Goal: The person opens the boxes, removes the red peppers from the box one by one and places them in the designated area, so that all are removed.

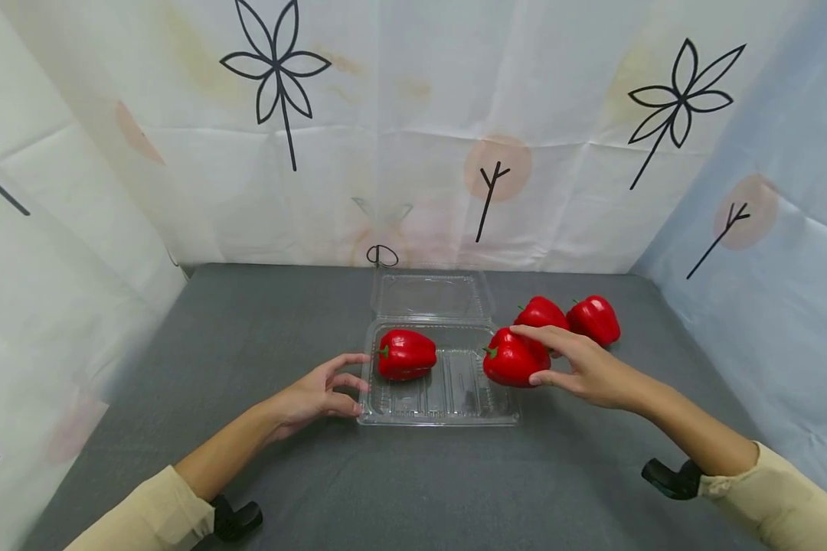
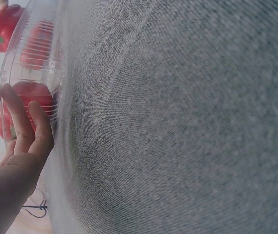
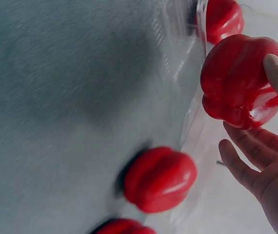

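Note:
My right hand (image 1: 596,369) grips a red bell pepper (image 1: 513,358) between thumb and fingers, its green stem facing left. The pepper is raised over the right side of a clear plastic clamshell container (image 1: 455,419), whose lid (image 1: 427,295) lies folded back. Inside the container's left half, another red bell pepper (image 1: 406,353) rests on its side. My left hand (image 1: 320,396) is at the container's left edge, fingers lightly bent and tips against the clear wall; the left wrist view shows those fingers (image 2: 42,127) along its ribbed side.
Two more red bell peppers, one nearer (image 1: 540,312) and one farther right (image 1: 595,319), lie on the grey table (image 1: 413,482) beyond my right hand. A patterned white curtain (image 1: 413,92) closes off the back and both sides.

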A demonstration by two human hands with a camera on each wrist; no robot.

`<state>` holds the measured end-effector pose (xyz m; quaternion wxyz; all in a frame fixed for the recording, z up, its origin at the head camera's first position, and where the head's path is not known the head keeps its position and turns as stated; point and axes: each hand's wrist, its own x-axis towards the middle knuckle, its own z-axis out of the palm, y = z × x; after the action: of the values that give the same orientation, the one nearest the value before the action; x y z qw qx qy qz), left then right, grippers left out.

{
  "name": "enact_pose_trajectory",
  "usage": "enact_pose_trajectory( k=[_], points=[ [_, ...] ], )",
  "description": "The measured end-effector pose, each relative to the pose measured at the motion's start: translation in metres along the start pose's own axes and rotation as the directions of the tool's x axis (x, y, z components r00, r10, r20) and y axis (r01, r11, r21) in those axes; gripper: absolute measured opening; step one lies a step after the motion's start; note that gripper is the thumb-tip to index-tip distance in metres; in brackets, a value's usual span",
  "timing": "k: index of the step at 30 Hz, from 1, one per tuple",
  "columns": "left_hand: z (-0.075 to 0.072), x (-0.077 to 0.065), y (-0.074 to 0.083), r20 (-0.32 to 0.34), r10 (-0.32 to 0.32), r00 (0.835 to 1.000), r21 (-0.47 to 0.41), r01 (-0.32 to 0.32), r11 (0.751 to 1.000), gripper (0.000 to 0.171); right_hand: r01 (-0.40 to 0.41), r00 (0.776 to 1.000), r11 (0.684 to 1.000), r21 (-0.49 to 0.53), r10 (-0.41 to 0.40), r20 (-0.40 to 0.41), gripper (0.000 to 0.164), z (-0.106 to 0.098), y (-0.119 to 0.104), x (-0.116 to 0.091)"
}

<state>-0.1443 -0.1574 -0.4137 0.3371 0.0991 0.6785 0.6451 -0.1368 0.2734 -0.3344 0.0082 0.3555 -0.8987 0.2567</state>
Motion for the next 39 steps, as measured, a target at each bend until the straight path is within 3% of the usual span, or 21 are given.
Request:
enact_pose_trajectory(
  k=[13, 23, 39],
  points=[
    [0.0, -0.001, 0.001, -0.005, -0.003, 1.0, 0.006, 0.003, 1.0, 0.076, -0.075, 0.996, 0.996, -0.052, 0.073, -0.043, 0.072, -0.012, 0.016, -0.035],
    [0.001, -0.001, 0.002, -0.012, -0.011, 1.0, 0.008, 0.011, 1.0, 0.076, -0.083, 0.994, 0.992, -0.092, 0.076, -0.08, 0.072, -0.02, 0.027, -0.055],
    [0.001, -0.001, 0.001, -0.009, -0.011, 1.0, -0.005, 0.011, 1.0, 0.076, -0.227, 0.971, 0.969, -0.102, 0.217, -0.099, 0.068, -0.018, 0.068, -0.089]
  ],
)
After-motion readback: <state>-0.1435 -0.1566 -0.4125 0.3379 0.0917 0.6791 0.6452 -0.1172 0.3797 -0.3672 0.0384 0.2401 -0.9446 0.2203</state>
